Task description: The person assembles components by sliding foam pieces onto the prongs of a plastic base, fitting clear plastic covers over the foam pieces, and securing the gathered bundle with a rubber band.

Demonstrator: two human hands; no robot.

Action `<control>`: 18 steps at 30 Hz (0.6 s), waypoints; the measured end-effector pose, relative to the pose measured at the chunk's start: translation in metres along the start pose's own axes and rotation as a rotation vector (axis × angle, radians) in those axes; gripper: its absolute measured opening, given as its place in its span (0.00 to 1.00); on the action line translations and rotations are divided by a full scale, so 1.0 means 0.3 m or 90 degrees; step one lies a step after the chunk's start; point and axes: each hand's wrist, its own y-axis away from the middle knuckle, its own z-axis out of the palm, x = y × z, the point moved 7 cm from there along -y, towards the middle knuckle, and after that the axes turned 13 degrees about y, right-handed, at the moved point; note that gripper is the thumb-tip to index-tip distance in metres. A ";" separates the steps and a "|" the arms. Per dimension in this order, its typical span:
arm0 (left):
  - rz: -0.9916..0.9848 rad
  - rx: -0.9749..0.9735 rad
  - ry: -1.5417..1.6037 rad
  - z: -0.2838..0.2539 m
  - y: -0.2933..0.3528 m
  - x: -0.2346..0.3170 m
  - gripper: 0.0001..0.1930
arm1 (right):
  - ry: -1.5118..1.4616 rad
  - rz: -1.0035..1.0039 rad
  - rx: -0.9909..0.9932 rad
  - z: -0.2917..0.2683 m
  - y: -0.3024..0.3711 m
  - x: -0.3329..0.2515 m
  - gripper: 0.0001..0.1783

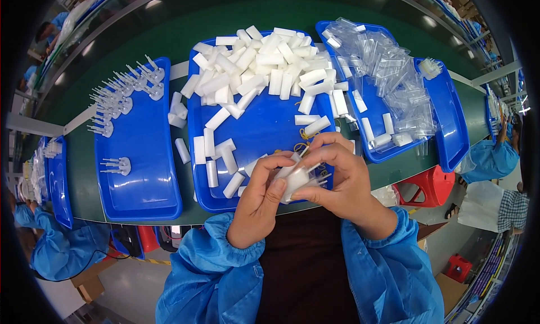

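Close to my body, just over the near edge of the middle tray, both my hands are closed round one small white pronged piece point(296, 180). Its pale body sits between my fingertips, and several thin prongs stick out toward the right. My left hand point(260, 197) pinches its left side with thumb and fingers. From the other side, the bent fingers and thumb of my right hand point(346, 180) grip it near the prongs. My fingers cover part of the piece, so I cannot tell whether a clear sleeve is round it.
A blue middle tray point(259, 127) bears heaped white foam cylinders point(247, 60) and yellow rubber bands point(306, 134). In the left tray point(138, 197) stand white pronged parts point(115, 99). Clear plastic sleeves point(388, 71) pile up in the right tray point(377, 154). A red stool point(427, 186) stands right.
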 end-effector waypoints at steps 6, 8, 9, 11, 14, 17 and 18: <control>-0.011 0.019 0.056 0.009 -0.006 -0.010 0.13 | -0.073 0.045 -0.052 0.012 0.006 0.029 0.18; -0.001 0.017 0.054 0.020 -0.006 0.001 0.13 | -0.120 0.054 -0.063 0.006 0.013 0.031 0.18; 0.010 0.018 0.052 0.024 -0.005 0.008 0.13 | -0.118 0.055 -0.062 0.000 0.014 0.028 0.18; 0.029 0.006 0.021 0.020 -0.008 0.011 0.13 | -0.213 0.069 -0.086 0.001 0.010 0.030 0.18; 0.055 -0.019 -0.039 0.020 -0.011 0.024 0.12 | -0.275 0.082 -0.129 0.001 0.014 0.046 0.15; 0.064 -0.056 -0.102 0.027 -0.017 0.030 0.12 | -0.193 0.045 -0.147 -0.018 0.013 0.049 0.11; 0.069 -0.077 -0.138 0.033 -0.019 0.031 0.12 | -0.191 0.049 -0.146 -0.032 0.005 0.057 0.11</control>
